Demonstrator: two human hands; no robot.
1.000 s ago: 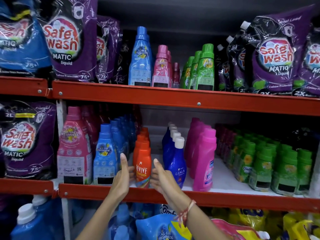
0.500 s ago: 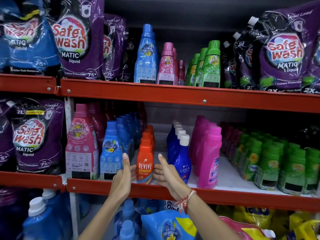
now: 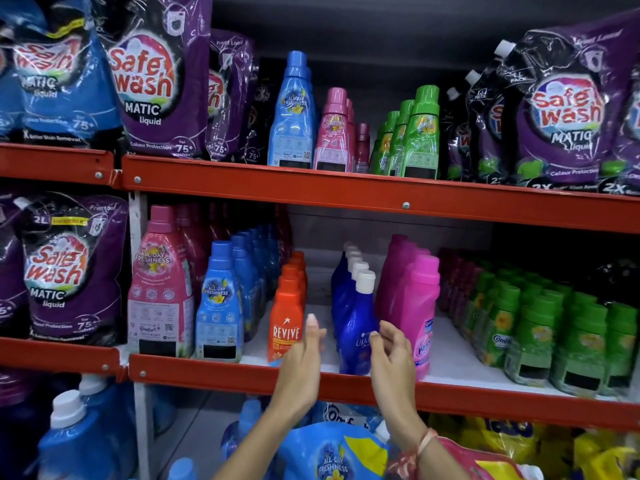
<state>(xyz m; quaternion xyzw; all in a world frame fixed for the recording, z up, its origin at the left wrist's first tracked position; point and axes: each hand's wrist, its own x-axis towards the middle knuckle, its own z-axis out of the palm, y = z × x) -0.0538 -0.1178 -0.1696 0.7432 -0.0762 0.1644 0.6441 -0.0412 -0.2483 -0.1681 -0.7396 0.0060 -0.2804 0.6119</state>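
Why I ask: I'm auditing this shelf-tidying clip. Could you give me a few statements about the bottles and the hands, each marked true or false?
1. The front orange bottle reads REVIVE. True.
2. The left hand holds a purple pouch. False: it is open, fingers straight, beside the orange bottle, and holds nothing.
3. The dark blue bottles have white caps. True.
4. The green bottles stand left of the orange row. False: they stand far to its right, beyond the pink bottles.
5. The right hand has a thread tied at its wrist. True.
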